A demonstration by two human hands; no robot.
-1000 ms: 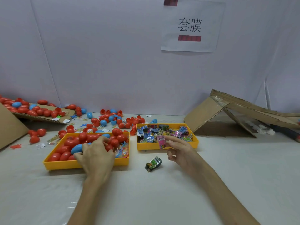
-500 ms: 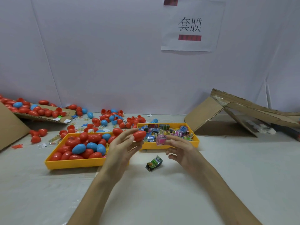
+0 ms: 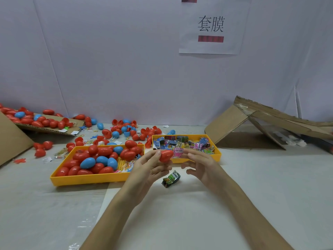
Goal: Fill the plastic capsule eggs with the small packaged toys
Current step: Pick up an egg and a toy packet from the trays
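My left hand (image 3: 148,167) holds a red capsule egg (image 3: 166,155) at its fingertips, just in front of the two yellow trays. Right beside the egg, my right hand (image 3: 201,164) pinches a pink packaged toy (image 3: 178,152). The left yellow tray (image 3: 84,178) is full of red and blue eggs. Many small packaged toys lie in the right yellow tray (image 3: 217,154). A green and black packaged toy (image 3: 170,179) lies on the table below my hands.
Loose red and blue eggs and egg halves (image 3: 124,130) are scattered behind the trays. More eggs lie on a cardboard sheet (image 3: 45,128) at the far left. A collapsed cardboard box (image 3: 252,123) stands at the right. A white wall with a paper sign (image 3: 210,27) is behind.
My left hand took a red egg out of the left tray and carried it right to meet my right hand. My right hand lifted the pink toy slightly off its tray.
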